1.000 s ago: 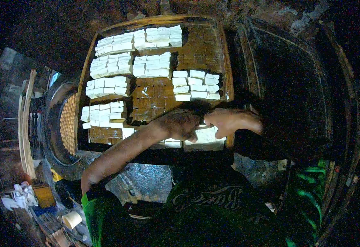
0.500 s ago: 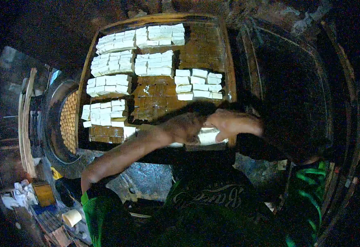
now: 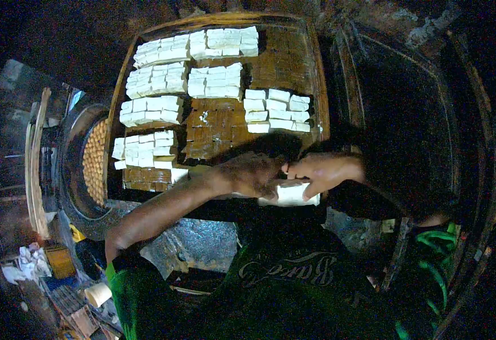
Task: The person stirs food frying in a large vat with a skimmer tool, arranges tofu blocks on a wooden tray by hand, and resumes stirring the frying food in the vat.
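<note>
A wood-framed woven tray (image 3: 214,133) lies in front of me, holding rows of white blocks that look like tofu (image 3: 157,79). At its near right edge, both hands are on a white tofu piece (image 3: 296,194). My left hand (image 3: 259,175) is curled at the piece's left end, its fingertips partly hidden. My right hand (image 3: 330,169) bends over the right part, thumb against the front face and fingers behind. Just beyond the hands stands a cut group of tofu blocks (image 3: 277,110). Another small group (image 3: 146,148) sits left of my left forearm.
Left of the tray is a large round pan (image 3: 69,170) filled with small tan pieces (image 3: 94,164). Long wooden slats (image 3: 37,164) stand farther left. A pale cup (image 3: 98,294) lies at lower left near crumpled white material (image 3: 32,262). The right side is very dark.
The view has shifted slightly. My hands stay together on the tofu piece at the near edge, and more of its white face now shows between them.
</note>
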A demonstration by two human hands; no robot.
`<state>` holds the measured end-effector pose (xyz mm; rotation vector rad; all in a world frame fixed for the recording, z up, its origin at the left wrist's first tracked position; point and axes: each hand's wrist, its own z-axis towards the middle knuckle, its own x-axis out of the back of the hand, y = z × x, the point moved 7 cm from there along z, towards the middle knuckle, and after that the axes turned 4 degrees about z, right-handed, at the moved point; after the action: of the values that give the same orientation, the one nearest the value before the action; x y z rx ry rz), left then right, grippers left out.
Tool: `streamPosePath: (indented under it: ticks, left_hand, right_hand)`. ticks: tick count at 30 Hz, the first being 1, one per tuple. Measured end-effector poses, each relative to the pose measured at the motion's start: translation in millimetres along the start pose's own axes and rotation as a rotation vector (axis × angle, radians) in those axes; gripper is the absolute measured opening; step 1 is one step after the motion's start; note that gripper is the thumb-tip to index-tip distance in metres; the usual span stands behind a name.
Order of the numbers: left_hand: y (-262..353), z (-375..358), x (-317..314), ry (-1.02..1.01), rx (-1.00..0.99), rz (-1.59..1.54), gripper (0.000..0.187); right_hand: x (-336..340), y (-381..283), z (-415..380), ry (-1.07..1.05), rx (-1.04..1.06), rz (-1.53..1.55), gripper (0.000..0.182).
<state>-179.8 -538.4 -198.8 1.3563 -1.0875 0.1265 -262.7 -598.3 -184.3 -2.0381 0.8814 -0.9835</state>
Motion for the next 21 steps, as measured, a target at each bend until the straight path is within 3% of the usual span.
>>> streamPosePath:
  ticks: [2, 3, 5, 6, 7, 12, 14, 16, 20, 21]
  left_hand:
    - [4, -9, 5, 0.279, -0.063, 0.261, 0.053]
    - [9, -6, 15, 0.277, -0.066, 0.262, 0.053]
    - [12, 3, 14, -0.157, 0.073, 0.022, 0.052]
    - [6, 6, 8, -0.161, 0.071, 0.019, 0.052]
    - [0, 10, -1, -0.171, 0.032, 0.028, 0.052]
    - [7, 7, 11, -0.184, 0.014, -0.027, 0.051]
    - [7, 5, 17, -0.085, -0.043, 0.013, 0.051]
    - [5, 7, 9, -0.059, -0.032, 0.059, 0.052]
    - [7, 13, -15, -0.12, 0.015, 0.252, 0.051]
    - [12, 9, -10, 0.01, 0.02, 0.187, 0.044]
  right_hand:
    - [-11, 10, 7, -0.014, 0.046, -0.271, 0.047]
    - [-14, 21, 11, -0.145, -0.106, -0.159, 0.051]
    - [-7, 2, 14, -0.201, -0.224, -0.184, 0.052]
    - [-6, 2, 10, -0.261, -0.341, -0.213, 0.053]
    - [-8, 6, 16, -0.222, -0.229, -0.245, 0.053]
    - [-11, 9, 11, -0.248, -0.251, -0.179, 0.048]
    - [-19, 11, 8, -0.295, -0.282, -0.113, 0.045]
    - [-21, 11, 9, -0.149, -0.177, -0.178, 0.041]
    - [-33, 25, 9, -0.109, -0.264, -0.101, 0.04]
    - [-29, 7, 7, -0.124, -0.2, -0.146, 0.04]
